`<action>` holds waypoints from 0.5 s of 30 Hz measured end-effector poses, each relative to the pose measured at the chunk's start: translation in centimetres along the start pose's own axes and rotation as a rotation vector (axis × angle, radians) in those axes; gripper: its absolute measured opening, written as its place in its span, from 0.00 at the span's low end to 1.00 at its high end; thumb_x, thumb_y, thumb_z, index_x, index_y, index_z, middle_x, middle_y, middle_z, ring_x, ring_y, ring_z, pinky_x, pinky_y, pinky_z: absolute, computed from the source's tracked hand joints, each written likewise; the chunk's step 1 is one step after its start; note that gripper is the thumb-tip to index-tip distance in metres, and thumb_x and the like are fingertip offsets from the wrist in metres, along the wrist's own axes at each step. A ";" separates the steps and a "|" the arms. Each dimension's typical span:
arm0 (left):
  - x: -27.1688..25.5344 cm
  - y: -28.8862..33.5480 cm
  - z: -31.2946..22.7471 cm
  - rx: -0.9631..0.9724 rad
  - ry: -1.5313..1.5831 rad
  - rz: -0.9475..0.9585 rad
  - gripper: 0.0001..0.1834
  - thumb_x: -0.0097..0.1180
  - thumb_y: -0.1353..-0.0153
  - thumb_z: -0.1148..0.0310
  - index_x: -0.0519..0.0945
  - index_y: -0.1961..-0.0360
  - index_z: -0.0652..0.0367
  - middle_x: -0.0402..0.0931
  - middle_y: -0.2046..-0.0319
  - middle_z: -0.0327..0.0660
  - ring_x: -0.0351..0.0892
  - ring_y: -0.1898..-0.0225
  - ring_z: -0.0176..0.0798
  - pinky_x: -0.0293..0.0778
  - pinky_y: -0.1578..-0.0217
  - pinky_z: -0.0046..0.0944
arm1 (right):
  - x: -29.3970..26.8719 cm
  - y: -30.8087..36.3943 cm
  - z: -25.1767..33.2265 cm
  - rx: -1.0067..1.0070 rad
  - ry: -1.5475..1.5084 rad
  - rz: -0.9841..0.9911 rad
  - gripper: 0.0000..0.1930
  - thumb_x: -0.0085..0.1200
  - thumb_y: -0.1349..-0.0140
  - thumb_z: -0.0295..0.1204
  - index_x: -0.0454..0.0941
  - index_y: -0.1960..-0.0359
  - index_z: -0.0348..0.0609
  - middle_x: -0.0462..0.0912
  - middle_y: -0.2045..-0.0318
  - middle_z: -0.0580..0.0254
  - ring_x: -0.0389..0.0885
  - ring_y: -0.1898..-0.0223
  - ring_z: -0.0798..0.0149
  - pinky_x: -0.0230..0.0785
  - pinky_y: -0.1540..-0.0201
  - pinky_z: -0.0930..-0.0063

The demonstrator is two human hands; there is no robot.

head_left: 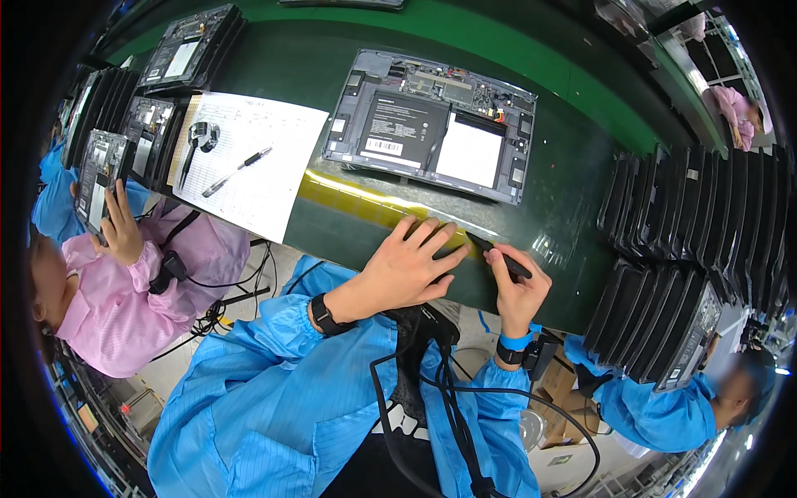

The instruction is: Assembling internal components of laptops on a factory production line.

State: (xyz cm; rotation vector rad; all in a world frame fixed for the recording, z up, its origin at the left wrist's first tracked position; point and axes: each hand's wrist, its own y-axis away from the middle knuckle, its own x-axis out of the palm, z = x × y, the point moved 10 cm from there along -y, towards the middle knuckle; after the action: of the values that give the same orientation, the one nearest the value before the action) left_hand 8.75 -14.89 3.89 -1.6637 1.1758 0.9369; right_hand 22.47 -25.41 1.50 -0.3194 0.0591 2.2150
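Note:
My left hand [413, 264] lies with its fingers spread on a strip of amber film [342, 199], which runs along the near part of the green bench. In my right hand [520, 288] is a slim black pointed tool [490, 249], its tip down at the strip beside my left fingers. I cannot make out its exact kind. Just beyond the strip lies an opened laptop base [432, 124], showing its circuit board, a black battery [398, 133] and a white rectangle [470, 149]. Neither hand touches the laptop.
Left of the laptop lie a paper sheet [274, 133], a pen [237, 172] and a black strapped object [202, 137]. Laptop bases [187, 50] are stacked farther left; more stand in rows [706, 207] at right. Co-workers [124, 290] sit on both sides. Cables [457, 386] hang before me.

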 end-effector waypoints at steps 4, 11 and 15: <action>-0.1 0.0 -0.1 -0.031 -0.010 0.011 0.29 0.64 0.44 0.56 0.79 0.40 0.48 0.72 0.39 0.47 0.69 0.39 0.52 0.65 0.40 0.58 | 1.0 0.3 2.4 -0.065 0.097 0.022 0.07 0.66 0.40 0.18 0.86 0.61 0.31 0.88 0.69 0.55 0.86 0.68 0.69 0.77 0.63 0.78; -0.2 -0.3 0.1 -0.042 -0.003 0.037 0.29 0.64 0.44 0.55 0.79 0.40 0.48 0.71 0.39 0.47 0.69 0.38 0.52 0.65 0.39 0.60 | 0.1 0.1 2.3 0.023 -0.096 -0.064 0.05 0.64 0.38 0.16 0.85 0.61 0.28 0.88 0.68 0.50 0.89 0.67 0.62 0.83 0.63 0.74; -0.5 -0.3 0.6 -0.032 -0.026 0.042 0.30 0.64 0.44 0.55 0.79 0.39 0.48 0.71 0.39 0.46 0.69 0.38 0.51 0.65 0.38 0.57 | -1.7 -0.1 1.9 0.102 -0.243 -0.114 0.07 0.61 0.37 0.15 0.82 0.58 0.26 0.86 0.68 0.49 0.89 0.67 0.57 0.85 0.62 0.71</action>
State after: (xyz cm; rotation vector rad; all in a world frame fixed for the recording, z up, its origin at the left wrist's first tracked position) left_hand 8.81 -14.17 4.22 -1.6529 1.1881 1.0052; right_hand 23.14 -26.43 3.72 0.0040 0.0211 2.1138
